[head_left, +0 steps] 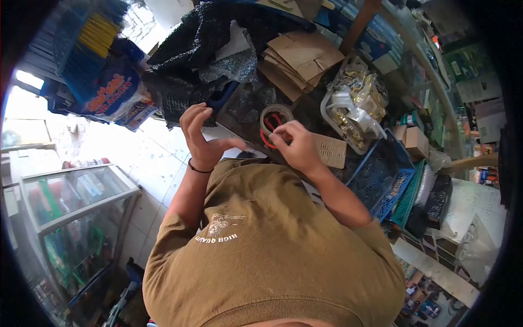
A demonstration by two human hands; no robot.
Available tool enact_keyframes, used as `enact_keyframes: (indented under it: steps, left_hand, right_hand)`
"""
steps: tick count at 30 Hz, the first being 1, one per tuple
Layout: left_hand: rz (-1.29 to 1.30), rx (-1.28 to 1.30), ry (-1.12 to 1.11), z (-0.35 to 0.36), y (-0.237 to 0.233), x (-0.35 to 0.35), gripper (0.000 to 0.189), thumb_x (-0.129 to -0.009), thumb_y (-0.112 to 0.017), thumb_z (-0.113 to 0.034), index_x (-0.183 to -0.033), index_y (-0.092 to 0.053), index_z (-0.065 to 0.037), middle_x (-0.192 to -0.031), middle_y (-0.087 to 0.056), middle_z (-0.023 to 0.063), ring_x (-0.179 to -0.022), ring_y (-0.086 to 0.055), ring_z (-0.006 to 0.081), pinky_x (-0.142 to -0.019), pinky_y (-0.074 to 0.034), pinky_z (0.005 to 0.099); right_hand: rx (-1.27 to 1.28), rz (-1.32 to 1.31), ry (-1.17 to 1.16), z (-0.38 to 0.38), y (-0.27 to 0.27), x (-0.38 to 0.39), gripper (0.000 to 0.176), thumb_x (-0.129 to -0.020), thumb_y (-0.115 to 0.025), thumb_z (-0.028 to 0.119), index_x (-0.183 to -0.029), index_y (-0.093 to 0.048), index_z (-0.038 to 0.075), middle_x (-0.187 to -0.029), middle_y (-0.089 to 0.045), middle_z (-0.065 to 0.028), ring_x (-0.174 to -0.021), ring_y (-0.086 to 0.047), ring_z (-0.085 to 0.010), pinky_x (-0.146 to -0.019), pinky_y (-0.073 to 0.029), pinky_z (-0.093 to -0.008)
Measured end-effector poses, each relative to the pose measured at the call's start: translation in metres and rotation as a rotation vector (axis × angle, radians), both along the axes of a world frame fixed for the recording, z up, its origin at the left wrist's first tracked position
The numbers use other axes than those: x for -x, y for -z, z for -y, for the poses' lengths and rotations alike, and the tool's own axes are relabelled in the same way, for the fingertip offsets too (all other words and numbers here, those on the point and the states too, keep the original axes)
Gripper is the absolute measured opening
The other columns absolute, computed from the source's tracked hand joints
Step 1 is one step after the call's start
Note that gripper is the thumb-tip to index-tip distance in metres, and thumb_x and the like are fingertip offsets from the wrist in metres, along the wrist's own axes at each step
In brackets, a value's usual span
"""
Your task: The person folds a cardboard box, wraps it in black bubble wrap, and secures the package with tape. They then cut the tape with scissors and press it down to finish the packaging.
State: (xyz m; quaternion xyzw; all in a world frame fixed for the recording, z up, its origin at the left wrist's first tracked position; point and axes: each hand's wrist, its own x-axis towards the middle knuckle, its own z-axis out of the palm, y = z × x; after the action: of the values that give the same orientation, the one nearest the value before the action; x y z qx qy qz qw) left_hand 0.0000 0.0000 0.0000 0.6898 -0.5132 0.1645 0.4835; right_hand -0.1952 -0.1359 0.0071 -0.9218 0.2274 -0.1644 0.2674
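My left hand (200,138) is raised left of the bench, beside the black bubble wrap (180,90). Its thumb stands apart from its curled fingers, and nothing shows between them. My right hand (296,145) hovers over the bench edge with thumb and forefinger pinched together; whatever they hold, if anything, is too small to make out. Just beyond those fingertips are a roll of tape (263,121) and red loops (263,139) that look like scissor handles, partly hidden by the hand. A printed piece of cardboard (331,152) lies right of my right hand.
Cut cardboard pieces (305,54) are stacked at the back of the bench. To the right stand a clear container of gold-coloured parts (354,103) and a blue plastic crate (376,174). A glass display case (76,196) stands at the left on the tiled floor.
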Motion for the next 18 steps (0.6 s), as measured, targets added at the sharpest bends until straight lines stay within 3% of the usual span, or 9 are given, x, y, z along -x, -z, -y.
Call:
enact_keyframes:
  steps: [2,3,5,7,10,12,18]
  left_hand:
    - [0.225,0.232,0.024,0.007,-0.017,-0.005,0.105,-0.044,-0.069,-0.07,-0.121,-0.034,-0.007,-0.104,-0.043,0.013,-0.095,-0.051,0.0278,-0.079,-0.048,0.0357]
    - [0.244,0.171,0.052,0.013,-0.028,0.023,0.105,-0.044,-0.069,-0.07,-0.121,-0.034,-0.007,-0.104,-0.043,0.013,-0.095,-0.051,0.0278,-0.079,-0.048,0.0357]
    - [0.254,0.39,0.17,0.03,-0.033,0.034,0.106,-0.043,-0.07,-0.07,-0.121,-0.034,-0.007,-0.101,-0.042,0.0118,-0.093,-0.051,0.0278,-0.073,-0.05,0.0334]
    - [0.281,0.412,0.212,0.041,-0.036,0.048,0.105,-0.044,-0.071,-0.069,-0.122,-0.033,-0.009,-0.103,-0.041,0.012,-0.091,-0.051,0.0272,-0.07,-0.051,0.0333]
    - [0.334,0.478,0.281,0.055,-0.039,0.065,0.106,-0.045,-0.071,-0.069,-0.124,-0.03,-0.013,-0.104,-0.04,0.0125,-0.088,-0.05,0.0268,-0.068,-0.051,0.034]
    - [0.352,0.438,0.316,0.06,-0.043,0.074,0.108,-0.045,-0.071,-0.069,-0.127,-0.026,-0.015,-0.104,-0.04,0.0132,-0.087,-0.05,0.0266,-0.065,-0.051,0.035]
    - [0.361,0.316,0.414,0.073,-0.039,0.095,0.105,-0.046,-0.07,-0.07,-0.123,-0.027,-0.013,-0.102,-0.041,0.0122,-0.087,-0.05,0.0256,-0.068,-0.048,0.0346]
  right_hand:
    - [-1.064,0.123,0.178,-0.012,-0.027,-0.009,0.034,-0.088,-0.057,0.035,-0.092,-0.063,0.002,-0.08,-0.06,-0.001,-0.068,-0.054,-0.0068,-0.057,-0.041,-0.0197]
    - [-1.127,0.149,0.187,-0.014,-0.042,0.015,0.034,-0.088,-0.057,0.035,-0.092,-0.063,0.002,-0.08,-0.06,-0.001,-0.068,-0.054,-0.0068,-0.057,-0.041,-0.0197]
    - [-1.376,0.259,0.033,-0.015,-0.062,0.019,0.033,-0.088,-0.058,0.033,-0.089,-0.063,0.001,-0.076,-0.059,0.0007,-0.065,-0.052,-0.0042,-0.054,-0.039,-0.0176]
    - [-1.365,0.234,-0.031,-0.013,-0.067,0.03,0.031,-0.091,-0.053,0.029,-0.093,-0.062,0.0,-0.08,-0.061,-0.0022,-0.071,-0.054,-0.0072,-0.059,-0.042,-0.0206]
    - [-1.49,0.233,-0.115,-0.009,-0.068,0.045,0.028,-0.088,-0.059,0.03,-0.091,-0.063,0.002,-0.076,-0.06,0.0007,-0.067,-0.053,-0.0044,-0.056,-0.04,-0.0183]
    - [-1.522,0.226,-0.149,-0.006,-0.064,0.058,0.02,-0.086,-0.062,0.021,-0.091,-0.061,0.001,-0.078,-0.061,-0.0015,-0.069,-0.054,-0.0061,-0.06,-0.042,-0.02]
    - [-1.518,0.446,-0.066,-0.002,-0.052,0.084,0.014,-0.082,-0.067,0.013,-0.088,-0.061,0.002,-0.077,-0.061,-0.0011,-0.07,-0.054,-0.0053,-0.061,-0.042,-0.0197]
